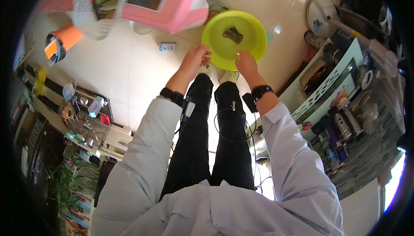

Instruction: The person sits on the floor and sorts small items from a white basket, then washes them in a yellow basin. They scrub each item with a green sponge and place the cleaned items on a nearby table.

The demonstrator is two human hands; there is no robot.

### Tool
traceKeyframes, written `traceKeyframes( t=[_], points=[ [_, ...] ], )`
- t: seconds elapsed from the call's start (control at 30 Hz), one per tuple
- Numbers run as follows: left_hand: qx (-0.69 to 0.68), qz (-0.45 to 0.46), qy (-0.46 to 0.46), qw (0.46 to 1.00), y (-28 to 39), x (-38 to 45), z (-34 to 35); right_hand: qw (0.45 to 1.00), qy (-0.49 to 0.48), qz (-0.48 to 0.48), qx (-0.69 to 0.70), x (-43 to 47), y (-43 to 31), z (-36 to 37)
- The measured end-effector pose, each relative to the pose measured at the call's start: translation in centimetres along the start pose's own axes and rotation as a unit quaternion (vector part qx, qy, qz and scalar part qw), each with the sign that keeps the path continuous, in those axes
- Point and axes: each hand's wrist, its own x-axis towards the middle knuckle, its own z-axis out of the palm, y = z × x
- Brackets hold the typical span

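A yellow-green plastic basin [215, 42] rests on the tiled floor just beyond my feet. Inside it lies a dark and brownish cloth [233, 36], apparently in water. My left hand [198, 56] hovers at the basin's near left rim, fingers loosely curled and holding nothing visible. Near the right side of the same rim is my right hand [246, 63], its fingers bent inward; whether it grips the rim or anything small cannot be made out. Both wrists wear black straps with small devices.
A pink-edged table [168, 17] stands beyond, beside a white basket [79, 13]. A small box [167, 47] lies on the floor. An orange bin [69, 37] is at the left, a white shelf unit [296, 106] with bottles at the right. A cable hangs by my legs.
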Motion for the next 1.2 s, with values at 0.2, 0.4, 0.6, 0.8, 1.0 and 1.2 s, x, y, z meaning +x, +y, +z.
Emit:
traceKeyframes(
  t=[0.2, 0.4, 0.6, 0.8, 1.0, 1.2],
  points=[
    [0.188, -0.037, 0.077, 0.978, -4.5, 13.0, 1.9, 0.957, -0.022, -0.066, -0.282, 9.0, 9.4, 8.3],
    [0.151, 0.052, 0.037, 0.986, -12.3, 17.8, 2.0, 0.95, 0.108, -0.134, -0.259, 16.2, 12.6, 17.0],
    [0.102, -0.021, 0.072, 0.992, -14.4, 18.4, 0.3, 0.941, -0.155, -0.102, -0.284, 18.8, 13.6, 18.3],
    [0.076, -0.073, 0.042, 0.994, -12.2, 17.4, 1.4, 0.956, -0.083, 0.158, 0.234, 14.8, 13.9, 16.6],
    [0.093, -0.073, 0.058, 0.991, -10.6, 13.2, 6.2, 0.85, 0.011, 0.079, 0.52, 4.4, 7.9, 9.7],
    [-0.111, -0.12, -0.007, 0.987, -9.8, 8.5, 9.7, 0.9, -0.011, -0.053, 0.433, -3.0, 2.4, 2.1]
  ],
)
